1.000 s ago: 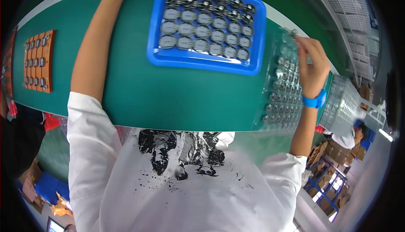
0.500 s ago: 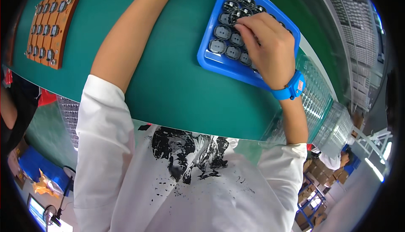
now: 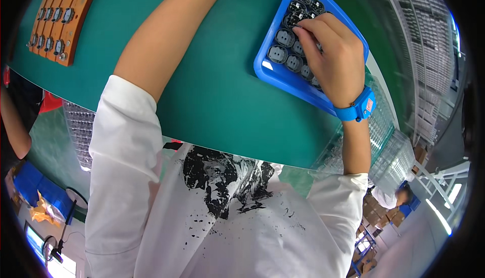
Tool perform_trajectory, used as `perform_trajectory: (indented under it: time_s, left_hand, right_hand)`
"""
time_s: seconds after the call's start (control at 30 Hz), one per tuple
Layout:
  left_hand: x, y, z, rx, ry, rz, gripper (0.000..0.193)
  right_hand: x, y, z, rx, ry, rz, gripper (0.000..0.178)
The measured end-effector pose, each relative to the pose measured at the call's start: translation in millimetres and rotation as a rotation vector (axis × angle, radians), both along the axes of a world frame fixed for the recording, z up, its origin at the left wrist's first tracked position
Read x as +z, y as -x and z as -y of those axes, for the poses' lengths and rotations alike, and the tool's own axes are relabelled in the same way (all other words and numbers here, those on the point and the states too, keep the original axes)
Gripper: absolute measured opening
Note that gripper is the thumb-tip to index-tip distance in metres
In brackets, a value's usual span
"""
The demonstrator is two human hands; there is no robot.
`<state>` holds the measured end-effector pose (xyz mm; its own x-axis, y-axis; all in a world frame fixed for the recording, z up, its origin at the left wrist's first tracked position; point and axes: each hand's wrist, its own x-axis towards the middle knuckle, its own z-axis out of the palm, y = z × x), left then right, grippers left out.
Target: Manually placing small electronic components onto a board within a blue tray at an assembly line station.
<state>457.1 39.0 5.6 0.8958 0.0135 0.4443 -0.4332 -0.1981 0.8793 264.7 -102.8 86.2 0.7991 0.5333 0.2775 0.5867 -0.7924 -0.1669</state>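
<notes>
My right hand (image 3: 337, 58) is over a blue plastic tray (image 3: 298, 94) on the right, thumb and forefinger pinched on a small round black part (image 3: 293, 21). The curled fingers partly hide it. Several similar parts fill the tray in rows: the nearer ones show grey faces, such as a round grey-faced part (image 3: 278, 53), and the farther ones show black faces with small light spots. A blue band with a small box (image 3: 361, 107) circles my right wrist. My left forearm (image 3: 169, 35) stretches away past the upper edge, so my left hand is out of sight.
An orange-brown fixture board (image 3: 76, 22) with rows of small dark parts lies at far left on the green table (image 3: 217, 101). Clear plastic trays (image 3: 386, 141) are stacked by the table's right side. Another person's arm (image 3: 15, 126) shows at the left edge.
The view has shifted, so the tray and my right hand appear farther right and the fixture board higher. My right hand stays pinched over the tray.
</notes>
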Motion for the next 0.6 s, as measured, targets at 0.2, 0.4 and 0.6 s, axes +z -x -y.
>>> perform_trajectory:
  time_s: [0.2, 0.4, 0.6]
  left_hand:
    - [-1.7, -1.9, 0.3, -0.001, -0.002, -0.001, 0.019]
    - [-5.5, -3.7, 3.1, 0.076, -0.050, 0.071, 0.019]
    - [-4.2, -3.9, 3.3, 0.079, -0.078, 0.058, 0.019]
  right_hand:
    - [-1.6, 0.0, -1.7, 0.010, 0.045, -0.001, 0.008]
    - [-1.4, 2.5, -3.7, -0.024, 0.064, -0.007, 0.010]
    - [-2.7, 1.5, -0.6, -0.027, -0.033, -0.082, 0.009]
